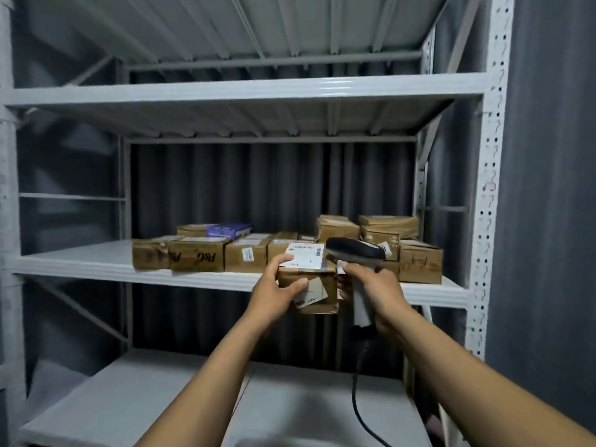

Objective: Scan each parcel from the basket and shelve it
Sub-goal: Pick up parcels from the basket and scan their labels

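**Parcel held at the shelf lip, scanner beside its label**

I see the left hand (277,293) gripping a small cardboard parcel (322,275), the thumb curled across its front face and the fingers wrapped over its top left edge. The parcel is in the air, just in front of the lip of the middle shelf (80,261), with its white shipping label (306,253) facing up.

At the parcel's 3 o'clock, the right hand (379,288) is closed round the pale handle of a barcode scanner (353,248). The scanner's dark head sits just beside the label's right edge. I cannot tell whether they touch. A black cable (356,382) hangs from the handle toward 6 o'clock.

On the shelf behind, I see a row of brown boxes. A P&G box (196,258) lies at the parcel's 9 o'clock, with a purple packet (229,230) on the boxes at 10 o'clock. Stacked boxes (387,225) stand at 1 o'clock. A grey curtain (258,188) hangs behind the rack.
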Tool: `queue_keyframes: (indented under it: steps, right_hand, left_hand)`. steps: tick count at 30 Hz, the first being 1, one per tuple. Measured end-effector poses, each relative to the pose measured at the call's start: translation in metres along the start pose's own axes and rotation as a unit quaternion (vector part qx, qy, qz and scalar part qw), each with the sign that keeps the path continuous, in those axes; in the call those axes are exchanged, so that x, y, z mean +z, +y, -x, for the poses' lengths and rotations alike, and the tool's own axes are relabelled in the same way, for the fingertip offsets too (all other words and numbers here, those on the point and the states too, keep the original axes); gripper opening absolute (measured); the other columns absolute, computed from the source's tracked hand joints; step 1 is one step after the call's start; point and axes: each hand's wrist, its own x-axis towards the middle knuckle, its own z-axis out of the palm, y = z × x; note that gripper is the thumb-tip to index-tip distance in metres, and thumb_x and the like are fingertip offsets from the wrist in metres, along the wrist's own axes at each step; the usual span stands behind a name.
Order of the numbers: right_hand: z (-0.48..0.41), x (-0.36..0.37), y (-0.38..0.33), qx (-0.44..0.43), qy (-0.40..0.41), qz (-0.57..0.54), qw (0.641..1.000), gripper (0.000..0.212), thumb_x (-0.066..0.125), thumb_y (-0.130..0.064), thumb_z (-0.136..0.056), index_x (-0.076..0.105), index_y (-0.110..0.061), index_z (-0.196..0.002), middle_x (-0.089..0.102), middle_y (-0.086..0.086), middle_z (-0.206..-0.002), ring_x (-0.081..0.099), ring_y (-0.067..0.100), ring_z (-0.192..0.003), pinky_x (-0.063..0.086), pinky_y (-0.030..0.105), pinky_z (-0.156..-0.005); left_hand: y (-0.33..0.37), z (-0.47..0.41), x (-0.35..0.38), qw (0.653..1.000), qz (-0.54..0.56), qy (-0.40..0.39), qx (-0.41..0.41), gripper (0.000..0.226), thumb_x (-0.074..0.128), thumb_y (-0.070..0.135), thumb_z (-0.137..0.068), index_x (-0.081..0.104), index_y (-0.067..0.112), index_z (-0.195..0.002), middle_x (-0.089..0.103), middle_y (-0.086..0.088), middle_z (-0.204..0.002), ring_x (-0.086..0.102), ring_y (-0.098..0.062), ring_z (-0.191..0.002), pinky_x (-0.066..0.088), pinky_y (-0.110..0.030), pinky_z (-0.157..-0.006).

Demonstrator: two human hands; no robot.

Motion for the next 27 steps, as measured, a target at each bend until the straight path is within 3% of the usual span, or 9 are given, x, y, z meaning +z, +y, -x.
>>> queue_keyframes:
  steps: [4,6,11,14,17,20,23,27]
  right_hand:
    - [-0.037,0.021,-0.023,-0.019,-0.025,0.029,0.999,0.029,0.074,-0.014,-0.082,0.064,0.004,-0.101,0.070,0.016,-0.079,0.068,0.028,-0.070,0.060,0.040,-0.069]
    - [-0.059,0.026,-0.032,-0.046,-0.013,0.078,0.996,0.032,0.077,-0.018,-0.078,0.065,0.002,-0.099,0.070,0.013,-0.076,0.069,0.027,-0.069,0.060,0.040,-0.068]
    - [-0.122,0.027,-0.051,-0.074,0.006,0.133,0.988,0.013,0.071,-0.009,-0.084,0.067,-0.001,-0.093,0.067,0.014,-0.075,0.066,0.030,-0.066,0.056,0.039,-0.062]
    - [-0.164,0.023,-0.058,-0.104,0.035,0.193,0.975,0.012,0.071,-0.013,-0.081,0.068,-0.001,-0.084,0.069,0.015,-0.071,0.068,0.033,-0.062,0.057,0.042,-0.061]
    - [-0.199,0.018,-0.063,-0.112,0.057,0.243,0.962,0.017,0.070,-0.017,-0.082,0.066,-0.001,-0.079,0.067,0.012,-0.064,0.064,0.025,-0.048,0.048,0.028,-0.047]
    - [-0.229,0.013,-0.066,-0.130,0.092,0.284,0.945,0.020,0.070,-0.021,-0.079,0.067,-0.001,-0.076,0.068,0.007,-0.061,0.062,0.020,-0.046,0.045,0.024,-0.046]
    - [-0.253,0.011,-0.063,-0.132,0.110,0.301,0.938,0.020,0.070,-0.023,-0.080,0.068,-0.004,-0.074,0.068,0.008,-0.063,0.064,0.019,-0.052,0.047,0.023,-0.049]
    - [-0.267,0.011,-0.056,-0.117,0.098,0.317,0.936,0.024,0.069,-0.025,-0.082,0.069,-0.001,-0.082,0.068,0.006,-0.061,0.061,0.017,-0.049,0.041,0.023,-0.047]
  left_hand:
    - [-0.003,-0.044,-0.015,0.999,0.027,0.037,-0.003,0.043,0.072,0.016,-0.086,0.051,0.032,-0.120,0.062,-0.002,-0.120,0.060,-0.015,-0.104,0.049,-0.020,-0.078]
    - [-0.005,-0.068,-0.021,0.998,0.025,0.054,0.001,0.047,0.072,0.013,-0.085,0.049,0.033,-0.120,0.061,-0.002,-0.122,0.061,-0.017,-0.105,0.051,-0.025,-0.083]
    - [-0.014,-0.134,-0.029,0.997,0.001,0.079,0.018,0.059,0.071,0.002,-0.083,0.043,0.028,-0.128,0.059,-0.002,-0.117,0.058,-0.011,-0.093,0.045,-0.010,-0.059]
    - [-0.027,-0.182,-0.029,0.995,-0.052,0.078,0.030,0.068,0.074,0.002,-0.080,0.041,0.030,-0.131,0.055,-0.002,-0.127,0.055,-0.015,-0.107,0.049,-0.016,-0.073]
    - [-0.042,-0.230,-0.024,0.992,-0.100,0.074,0.037,0.069,0.077,0.006,-0.077,0.042,0.031,-0.131,0.055,-0.005,-0.131,0.056,-0.019,-0.112,0.052,-0.032,-0.091]
    - [-0.055,-0.272,-0.014,0.993,-0.102,0.054,0.035,0.069,0.076,0.007,-0.078,0.041,0.030,-0.132,0.056,-0.005,-0.129,0.057,-0.021,-0.113,0.052,-0.036,-0.094]
    - [-0.067,-0.309,0.000,0.994,-0.098,0.042,0.033,0.070,0.076,0.007,-0.079,0.040,0.029,-0.135,0.058,-0.004,-0.128,0.058,-0.021,-0.112,0.053,-0.034,-0.091]
    - [-0.082,-0.342,0.015,0.991,-0.126,0.020,0.029,0.067,0.074,0.006,-0.080,0.041,0.027,-0.134,0.059,-0.004,-0.123,0.058,-0.016,-0.103,0.047,-0.015,-0.069]
